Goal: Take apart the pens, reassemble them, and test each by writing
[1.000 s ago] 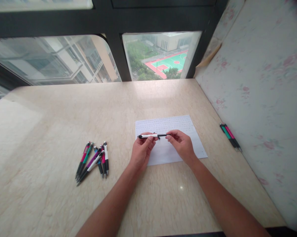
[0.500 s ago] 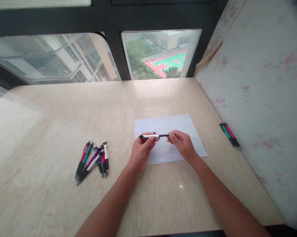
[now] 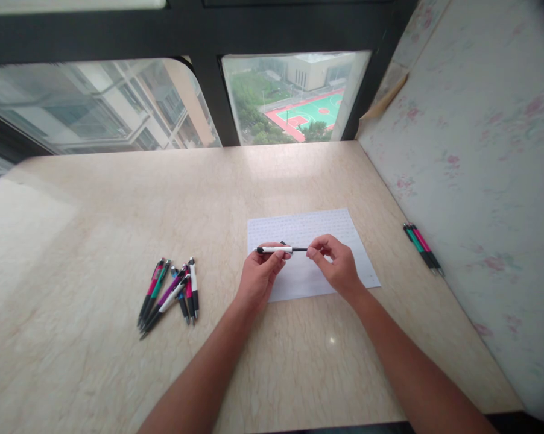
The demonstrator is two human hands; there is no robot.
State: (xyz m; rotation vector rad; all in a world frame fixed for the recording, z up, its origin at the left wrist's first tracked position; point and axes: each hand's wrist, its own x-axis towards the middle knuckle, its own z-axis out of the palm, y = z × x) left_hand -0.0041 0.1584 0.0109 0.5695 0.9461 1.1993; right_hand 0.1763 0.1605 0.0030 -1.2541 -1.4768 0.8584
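Note:
My left hand is closed round the white barrel of a pen, held level above a sheet of lined paper. A slim black part, perhaps the refill, sticks out of the barrel's right end. The thumb and fingertips of my right hand pinch the tip of that black part. Another small dark piece shows just behind the barrel at the left fingers; I cannot make out what it is. Handwriting covers the upper part of the sheet, and my hands hide some of it.
Several pens with coloured barrels lie in a loose pile on the left of the stone sill. Two more pens, green and pink, lie along the papered wall. Windows stand behind.
My right fingers have shifted slightly on the black end of the pen, with the knuckles a little higher. The left hand and the loose pens stay where they were.

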